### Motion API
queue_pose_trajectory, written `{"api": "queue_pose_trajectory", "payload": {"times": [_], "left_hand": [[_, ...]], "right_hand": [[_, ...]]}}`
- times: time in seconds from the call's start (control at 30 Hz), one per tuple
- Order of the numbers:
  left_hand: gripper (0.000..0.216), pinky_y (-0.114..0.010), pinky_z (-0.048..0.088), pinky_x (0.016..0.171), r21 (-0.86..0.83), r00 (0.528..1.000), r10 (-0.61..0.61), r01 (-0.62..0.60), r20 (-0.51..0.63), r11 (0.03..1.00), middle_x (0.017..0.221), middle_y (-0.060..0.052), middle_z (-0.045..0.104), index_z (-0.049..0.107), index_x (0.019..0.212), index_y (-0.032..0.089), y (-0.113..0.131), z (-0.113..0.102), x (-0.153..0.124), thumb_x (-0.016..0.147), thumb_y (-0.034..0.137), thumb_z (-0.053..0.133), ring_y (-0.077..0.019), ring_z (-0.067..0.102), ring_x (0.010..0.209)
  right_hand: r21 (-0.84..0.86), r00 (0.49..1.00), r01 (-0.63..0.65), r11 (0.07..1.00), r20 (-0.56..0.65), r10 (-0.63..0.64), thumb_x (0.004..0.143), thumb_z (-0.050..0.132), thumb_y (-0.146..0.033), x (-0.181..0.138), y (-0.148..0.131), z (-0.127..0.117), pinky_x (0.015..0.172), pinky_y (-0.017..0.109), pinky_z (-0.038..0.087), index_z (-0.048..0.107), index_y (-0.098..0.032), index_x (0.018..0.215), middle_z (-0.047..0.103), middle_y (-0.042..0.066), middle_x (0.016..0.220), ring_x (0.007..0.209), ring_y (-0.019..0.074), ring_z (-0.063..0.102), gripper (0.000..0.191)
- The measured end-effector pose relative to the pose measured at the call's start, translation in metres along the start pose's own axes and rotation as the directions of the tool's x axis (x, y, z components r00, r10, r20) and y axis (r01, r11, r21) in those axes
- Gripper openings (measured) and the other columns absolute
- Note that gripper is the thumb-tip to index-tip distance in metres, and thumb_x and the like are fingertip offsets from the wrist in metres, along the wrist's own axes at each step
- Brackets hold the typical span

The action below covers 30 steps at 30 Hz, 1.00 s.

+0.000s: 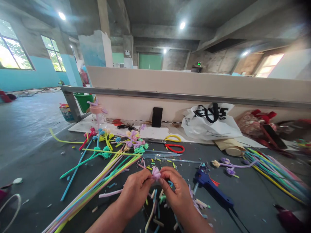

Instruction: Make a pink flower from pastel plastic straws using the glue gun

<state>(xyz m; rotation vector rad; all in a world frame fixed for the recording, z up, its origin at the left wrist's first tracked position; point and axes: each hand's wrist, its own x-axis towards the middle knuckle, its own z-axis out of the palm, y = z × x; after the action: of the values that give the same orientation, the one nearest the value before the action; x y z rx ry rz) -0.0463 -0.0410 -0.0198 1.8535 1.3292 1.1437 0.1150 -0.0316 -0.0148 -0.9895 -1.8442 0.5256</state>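
A small pink pipe-cleaner flower (155,173) is pinched between my two hands above the dark table. My left hand (136,187) grips it from the left with thumb and forefinger. From the other side, my right hand (176,187) closes its thumb and fingertips on the same flower. A pale purple pipe-cleaner stem (110,193) sticks out left of my left hand; whether it joins the flower is hidden. Short cut pieces (157,222) lie scattered beneath my hands. Right of my right hand rests a blue glue gun (213,187).
Long pipe cleaners (97,187) lie in a bundle at left, near finished coloured flowers (133,140). Scissors (175,148) with red and yellow handles, a phone (157,117) and a white bag (211,121) are behind. More pipe cleaners (274,171) lie at right.
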Motion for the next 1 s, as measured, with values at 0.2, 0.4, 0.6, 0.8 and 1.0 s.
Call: {"api": "queue_pose_trajectory", "payload": {"times": [0.2, 0.4, 0.6, 0.8, 1.0], "left_hand": [[0.012, -0.021, 0.034, 0.057, -0.022, 0.99, 0.026, -0.029, -0.137, 0.999, 0.062, 0.001, 0.055, 0.059, 0.067, 0.019, -0.001, -0.008, 0.007, 0.076, 0.02, 0.052, -0.0122, 0.048, 0.058], [0.008, -0.023, 0.037, 0.066, 0.12, 0.97, 0.136, -0.114, -0.202, 0.986, 0.072, -0.002, 0.063, 0.064, 0.079, 0.023, -0.005, -0.011, 0.003, 0.077, 0.023, 0.056, -0.0148, 0.056, 0.067], [0.007, -0.023, 0.037, 0.066, 0.074, 0.976, 0.109, -0.097, -0.191, 0.993, 0.072, -0.002, 0.063, 0.064, 0.078, 0.024, -0.004, -0.009, 0.004, 0.076, 0.024, 0.057, -0.0162, 0.056, 0.069], [0.013, -0.023, 0.036, 0.06, -0.02, 0.987, 0.018, -0.021, -0.162, 1.0, 0.067, -0.001, 0.056, 0.056, 0.074, 0.018, 0.003, -0.011, 0.008, 0.08, 0.026, 0.048, -0.0138, 0.05, 0.062], [0.021, -0.02, 0.031, 0.047, -0.259, 0.982, -0.19, 0.189, 0.018, 0.947, 0.057, 0.005, 0.039, 0.046, 0.072, 0.018, 0.009, -0.009, 0.01, 0.083, 0.034, 0.039, -0.0093, 0.036, 0.049]], "right_hand": [[0.197, 0.974, -0.195, 0.961, -0.079, 0.213, 0.084, 0.047, -0.034, -0.002, 0.0, -0.001, 0.054, 0.024, 0.041, 0.051, -0.019, 0.102, 0.054, 0.0, 0.065, 0.056, 0.0136, 0.051, 0.024], [0.164, 0.976, -0.206, 0.965, -0.031, 0.214, 0.084, 0.046, -0.036, -0.002, 0.001, 0.0, 0.054, 0.025, 0.04, 0.049, -0.019, 0.102, 0.052, 0.0, 0.064, 0.057, 0.0152, 0.05, 0.025], [0.172, 0.969, -0.238, 0.956, -0.026, 0.246, 0.083, 0.047, -0.037, -0.001, 0.003, 0.002, 0.054, 0.026, 0.041, 0.049, -0.019, 0.102, 0.058, 0.003, 0.075, 0.06, 0.0157, 0.052, 0.026], [0.156, 0.973, -0.227, 0.961, -0.011, 0.232, 0.085, 0.045, -0.035, -0.002, 0.005, 0.003, 0.057, 0.026, 0.042, 0.048, -0.019, 0.103, 0.059, 0.006, 0.084, 0.063, 0.0158, 0.054, 0.025], [0.139, 0.976, -0.21, 0.968, -0.022, 0.215, 0.084, 0.045, -0.034, -0.003, 0.008, 0.003, 0.057, 0.026, 0.044, 0.049, -0.019, 0.102, 0.06, 0.006, 0.087, 0.063, 0.0158, 0.054, 0.024]]}}
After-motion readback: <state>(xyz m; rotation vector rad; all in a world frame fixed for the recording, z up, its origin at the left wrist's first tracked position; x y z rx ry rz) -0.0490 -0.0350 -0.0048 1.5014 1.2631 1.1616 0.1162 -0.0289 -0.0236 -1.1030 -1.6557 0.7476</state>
